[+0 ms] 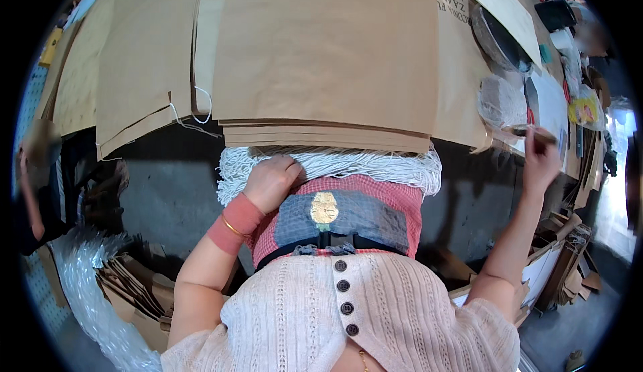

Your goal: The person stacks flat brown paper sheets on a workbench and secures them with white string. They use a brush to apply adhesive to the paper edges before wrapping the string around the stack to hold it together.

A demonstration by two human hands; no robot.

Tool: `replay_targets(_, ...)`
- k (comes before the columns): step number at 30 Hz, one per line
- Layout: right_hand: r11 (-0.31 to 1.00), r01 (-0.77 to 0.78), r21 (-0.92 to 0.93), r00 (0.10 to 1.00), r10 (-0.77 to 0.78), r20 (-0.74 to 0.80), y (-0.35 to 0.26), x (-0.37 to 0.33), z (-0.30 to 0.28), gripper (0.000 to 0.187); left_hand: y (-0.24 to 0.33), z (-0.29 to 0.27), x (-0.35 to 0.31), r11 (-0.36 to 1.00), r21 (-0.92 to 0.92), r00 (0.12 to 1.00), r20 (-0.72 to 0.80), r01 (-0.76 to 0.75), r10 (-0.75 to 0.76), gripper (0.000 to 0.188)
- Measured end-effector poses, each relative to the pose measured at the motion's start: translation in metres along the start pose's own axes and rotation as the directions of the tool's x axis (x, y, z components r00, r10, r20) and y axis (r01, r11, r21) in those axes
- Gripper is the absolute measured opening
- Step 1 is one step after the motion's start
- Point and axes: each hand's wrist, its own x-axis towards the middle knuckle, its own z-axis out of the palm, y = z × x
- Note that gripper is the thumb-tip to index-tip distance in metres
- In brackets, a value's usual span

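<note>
A thick bundle of white cords lies across my lap, just below the near edge of a stack of brown paper bags. My left hand rests on the left part of the bundle, its fingers curled in against the cords; their tips are hidden. Out to the right, my right hand is raised by the table's side, beside a clear plastic-wrapped pack. Its fingers are drawn together around a small dark thing that is too blurred to name.
More brown paper bags with white cord loops lie on the left. At the right stand a dark round bowl and a yellow plastic packet. Bubble wrap and cardboard pieces are low on the left. Another person's arm shows at far left.
</note>
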Motion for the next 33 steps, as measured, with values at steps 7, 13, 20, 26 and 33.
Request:
replay_targets(7, 0.775, -0.106, 0.623, 0.989, 0.149, -0.017, -0.158, -0.029, 0.017, 0.01, 0.011, -0.011, -0.026, 0.996, 0.085, 0.983, -0.183, 0.023, -0.007, 0.013)
replay_targets(13, 0.366, -0.133, 0.921, 0.967, -0.158, 0.202, -0.294, -0.025, 0.068, 0.006, 0.02, -0.065, -0.027, 0.893, 0.366, 0.892, -0.445, 0.264, -0.081, 0.017)
replay_targets(20, 0.401, -0.137, 0.906, 0.951, -0.204, 0.234, -0.334, -0.027, 0.111, 0.012, -0.016, -0.074, 0.008, 0.887, 0.389, 0.941, -0.315, 0.248, -0.125, 0.011)
replay_targets(26, 0.695, -0.23, 0.681, 0.961, 0.05, 0.273, -0.255, -0.024, 0.088, 0.015, -0.013, -0.069, 0.016, 0.88, 0.405, 0.952, -0.268, 0.25, -0.147, 0.011)
replay_targets(33, 0.962, 0.053, 0.267, 0.992, -0.082, 0.1, -0.2, -0.017, 0.08, 0.018, -0.007, -0.071, 0.02, 0.861, 0.448, 0.955, -0.267, 0.24, -0.127, 0.007)
